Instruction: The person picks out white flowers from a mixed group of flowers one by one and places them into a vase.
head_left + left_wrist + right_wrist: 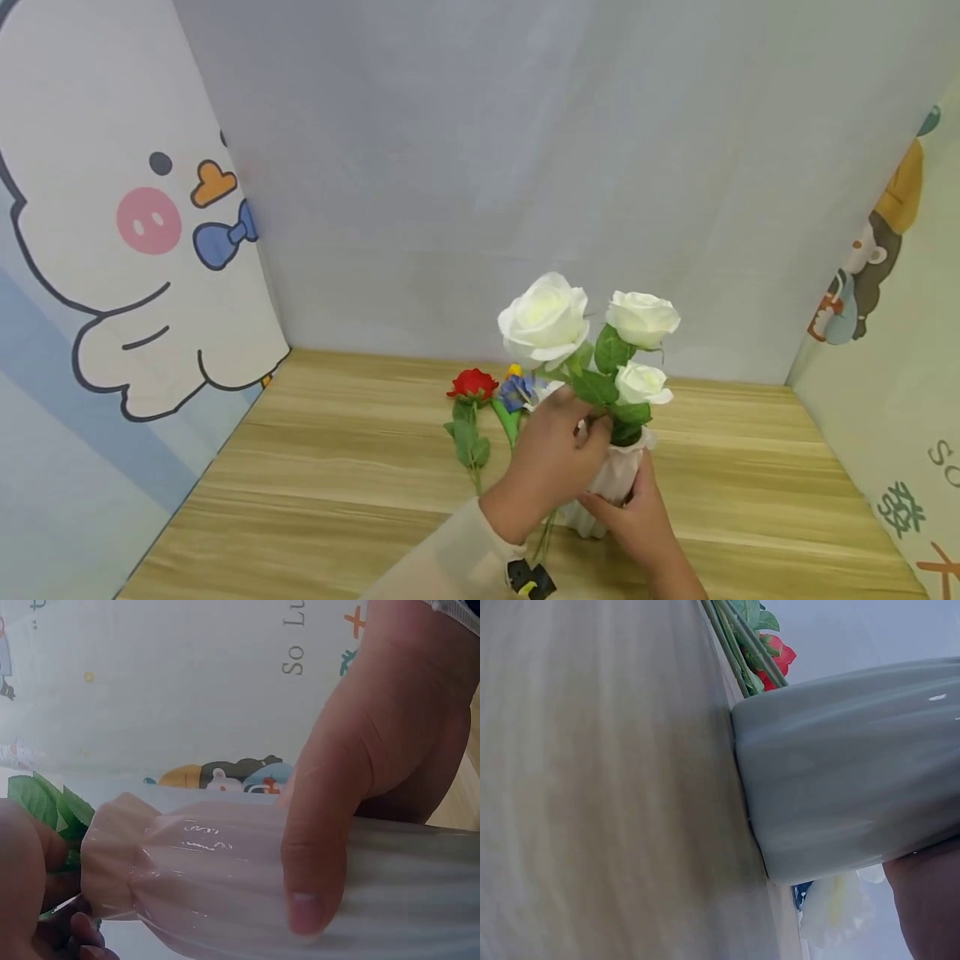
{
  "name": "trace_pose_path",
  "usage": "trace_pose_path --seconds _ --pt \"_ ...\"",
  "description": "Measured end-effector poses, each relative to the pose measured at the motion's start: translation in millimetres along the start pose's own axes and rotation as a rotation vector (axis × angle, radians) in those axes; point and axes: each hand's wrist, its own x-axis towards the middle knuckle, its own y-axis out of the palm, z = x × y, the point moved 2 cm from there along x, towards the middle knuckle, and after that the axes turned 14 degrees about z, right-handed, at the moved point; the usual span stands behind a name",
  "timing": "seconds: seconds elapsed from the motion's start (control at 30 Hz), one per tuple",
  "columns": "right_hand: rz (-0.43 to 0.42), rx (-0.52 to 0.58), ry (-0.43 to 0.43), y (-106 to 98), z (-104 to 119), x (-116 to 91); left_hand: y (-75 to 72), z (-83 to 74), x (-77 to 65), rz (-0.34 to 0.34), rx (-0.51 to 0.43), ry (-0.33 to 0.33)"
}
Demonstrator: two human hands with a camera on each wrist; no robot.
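Vase: a glossy, pale pinkish-white fluted vase (615,477) with a ruffled mouth stands on the pale wood-grain worktop (337,450), its base meeting the surface in the right wrist view.
White roses: three full-petalled white roses with green leaves (543,321) rise above the vase's mouth, one large bloom leaning left and two smaller ones to the right.
Left hand: the left hand (557,446), in a cream sleeve (453,558), is at the mouth; its grip is closed down to a pinch on the roses' greenery, fingers bent.
Right hand: the right hand (637,521) has its grip spread round the vase's side, thumb across the front, holding it.
Red rose: a red rose with a green leafy stem (472,383) lies on the worktop, left of the vase.
Other blooms: a blue-violet flower (516,393) and a small yellow bloom (514,370) lie between red rose and vase, partly hidden.
Backdrop: a plain grey-white sheet (450,167) hangs behind.
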Motion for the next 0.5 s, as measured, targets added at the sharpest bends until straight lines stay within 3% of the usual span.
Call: trace_pose_path --seconds 0.23,0.5 --pt "-0.051 0.012 0.066 2.1 0.3 0.8 -3.7 3.3 -6.1 -0.105 -0.228 -0.064" --pt "-0.050 -0.007 0.059 0.9 -3.2 1.3 -14.9 -2.7 -7.4 -0.236 -0.305 -0.028"
